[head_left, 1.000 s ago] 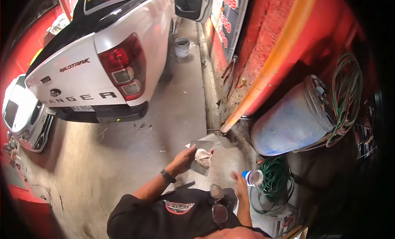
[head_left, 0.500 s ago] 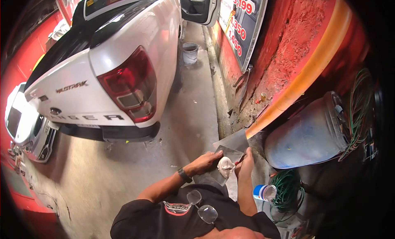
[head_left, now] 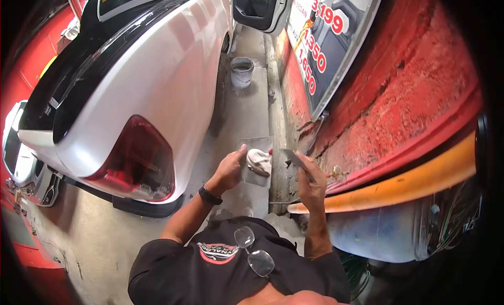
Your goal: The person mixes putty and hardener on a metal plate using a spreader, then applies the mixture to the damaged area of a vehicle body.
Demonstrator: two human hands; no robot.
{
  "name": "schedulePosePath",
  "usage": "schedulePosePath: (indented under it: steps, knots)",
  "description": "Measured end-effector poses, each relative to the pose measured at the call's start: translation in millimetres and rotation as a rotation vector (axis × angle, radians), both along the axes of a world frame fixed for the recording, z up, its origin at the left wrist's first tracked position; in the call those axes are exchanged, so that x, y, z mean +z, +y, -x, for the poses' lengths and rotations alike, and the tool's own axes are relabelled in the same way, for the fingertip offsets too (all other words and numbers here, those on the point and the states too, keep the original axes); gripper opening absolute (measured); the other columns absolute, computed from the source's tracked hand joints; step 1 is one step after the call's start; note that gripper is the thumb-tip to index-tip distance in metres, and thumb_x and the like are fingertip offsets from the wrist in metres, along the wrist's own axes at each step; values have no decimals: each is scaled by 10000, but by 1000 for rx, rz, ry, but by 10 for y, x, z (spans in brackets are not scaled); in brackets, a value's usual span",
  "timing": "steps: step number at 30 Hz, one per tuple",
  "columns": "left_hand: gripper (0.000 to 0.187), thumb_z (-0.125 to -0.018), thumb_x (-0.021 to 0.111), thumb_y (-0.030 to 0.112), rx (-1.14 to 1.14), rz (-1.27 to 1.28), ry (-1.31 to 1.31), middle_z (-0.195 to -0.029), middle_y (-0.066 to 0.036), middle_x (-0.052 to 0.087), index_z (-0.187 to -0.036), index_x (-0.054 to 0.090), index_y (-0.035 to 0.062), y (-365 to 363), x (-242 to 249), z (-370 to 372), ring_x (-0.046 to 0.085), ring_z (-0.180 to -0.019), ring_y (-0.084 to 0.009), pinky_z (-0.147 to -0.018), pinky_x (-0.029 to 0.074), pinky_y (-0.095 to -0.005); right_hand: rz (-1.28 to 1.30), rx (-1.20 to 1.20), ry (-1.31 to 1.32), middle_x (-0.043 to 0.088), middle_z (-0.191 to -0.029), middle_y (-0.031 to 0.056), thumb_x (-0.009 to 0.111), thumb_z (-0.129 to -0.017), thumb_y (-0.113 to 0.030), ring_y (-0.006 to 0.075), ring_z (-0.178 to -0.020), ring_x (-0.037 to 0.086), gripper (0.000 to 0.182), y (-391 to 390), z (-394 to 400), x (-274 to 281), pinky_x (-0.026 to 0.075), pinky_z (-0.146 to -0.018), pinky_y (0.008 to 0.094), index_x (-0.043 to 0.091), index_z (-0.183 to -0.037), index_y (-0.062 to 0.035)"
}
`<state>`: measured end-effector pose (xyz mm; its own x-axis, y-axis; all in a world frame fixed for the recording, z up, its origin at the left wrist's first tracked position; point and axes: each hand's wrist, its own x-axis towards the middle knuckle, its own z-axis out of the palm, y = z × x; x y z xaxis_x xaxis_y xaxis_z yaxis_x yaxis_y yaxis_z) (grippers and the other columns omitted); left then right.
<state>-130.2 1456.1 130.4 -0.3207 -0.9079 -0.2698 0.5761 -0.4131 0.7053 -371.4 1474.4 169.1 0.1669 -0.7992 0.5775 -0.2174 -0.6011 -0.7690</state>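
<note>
My left hand point(head_left: 230, 168) grips the left edge of a thin, see-through flat plate point(head_left: 255, 180). A thick, off-white mound of putty point(head_left: 258, 161) sits on the plate, with a small dab of red at its right side. In my right hand point(head_left: 313, 184) is a flat grey putty spreader point(head_left: 300, 161), held apart from the plate and just to its right. Both hands are in front of my chest, above the floor. To the left stands a white pickup truck point(head_left: 173, 69), its red tail light point(head_left: 137, 163) near my left arm.
A grey bucket point(head_left: 241, 76) stands beside the truck's wheel, below an open door point(head_left: 260, 11). On the right are a red wall point(head_left: 404, 90), a price sign point(head_left: 331, 48), an orange curved panel point(head_left: 399, 174) and a blue drum point(head_left: 378, 234). Green hose point(head_left: 358, 268) lies below.
I have moved nearer the truck and wall. My right hand has come away from the plate, carrying the spreader to the right. The blue-labelled can has left view.
</note>
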Motion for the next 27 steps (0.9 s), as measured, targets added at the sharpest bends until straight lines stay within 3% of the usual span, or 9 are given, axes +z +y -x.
schedulePosePath:
  steps: [3, 4, 9, 15, 17, 19, 21, 24, 27]
  knots:
    - [538, -1057, 407, 437, 76, 224, -453, -805, -18, 644, -893, 669, -3, -410, -111, 105, 584, -719, -105, -654, 484, -284, 368, -240, 822, 617, -1260, 144, 525, -863, 42, 328, -1162, 596, 441, -576, -57, 38, 413, -1031, 531, 628, -1271, -88]
    - [561, -1060, 397, 441, 112, 315, -598, -743, 2, 602, -831, 646, -7, -550, -142, 143, 532, -676, -96, -609, 449, -295, 351, -190, 889, 581, -1311, 137, 511, -840, -12, 379, -1230, 539, 497, -731, -65, -81, 338, -1053, 631, 623, -1299, -167]
    - [607, -1067, 379, 428, 312, 491, -909, -609, 39, 459, -694, 535, -25, -1169, -228, 302, 408, -597, -82, -514, 353, -329, 216, 66, 815, 572, -1337, 91, 521, -839, -27, 335, -1268, 515, 497, -1151, -152, -386, 358, -1052, 588, 607, -1306, -174]
    - [583, -1058, 398, 420, 320, 229, -719, -623, 7, 510, -697, 599, 9, -2222, -510, -8, 434, -556, -91, -498, 370, -321, 222, 181, 894, 573, -1333, 68, 540, -848, -60, 326, -1232, 540, 476, -1857, -248, -584, 369, -1045, 572, 596, -1301, -192]
    - [551, -1053, 407, 408, 493, 71, -331, -675, -33, 590, -775, 658, 4, -2707, -299, -128, 501, -547, -108, -505, 413, -305, 153, 171, 821, 602, -1298, 66, 564, -827, -22, 333, -1223, 556, 474, -2216, -230, -546, 375, -1041, 579, 631, -1268, -182]
    - [482, -1052, 385, 368, 478, 41, -65, -887, -114, 692, -1022, 650, -33, -3129, -115, -326, 690, -736, -201, -670, 563, -336, 45, 166, 708, 620, -1273, 69, 566, -817, 9, 341, -1219, 565, 471, -2587, -255, -439, 377, -1039, 587, 656, -1240, -177]
    - [460, -1050, 380, 351, 451, -45, 85, -1062, -139, 678, -1192, 574, -41, -3429, -68, -398, 702, -902, -244, -825, 578, -368, 59, 162, 479, 622, -1269, 130, 537, -794, 117, 335, -1238, 564, 494, -2965, -331, -126, 400, -1058, 526, 659, -1229, -83]
    - [431, -1052, 399, 337, 291, -34, 464, -1167, -125, 661, -1266, 540, -9, -3739, -17, -360, 680, -1012, -257, -899, 569, -385, 132, 164, 92, 589, -1295, 213, 460, -756, 211, 365, -1277, 530, 578, -3516, -560, 142, 412, -1082, 454, 584, -1289, 26]
    - [433, -1052, 415, 341, 200, -73, 647, -1167, -128, 663, -1274, 538, -9, -4089, 16, -319, 675, -1021, -254, -912, 561, -378, 230, 179, 103, 558, -1323, 225, 472, -761, 204, 379, -1296, 504, 587, -3970, -882, 173, 406, -1091, 458, 552, -1318, 39]
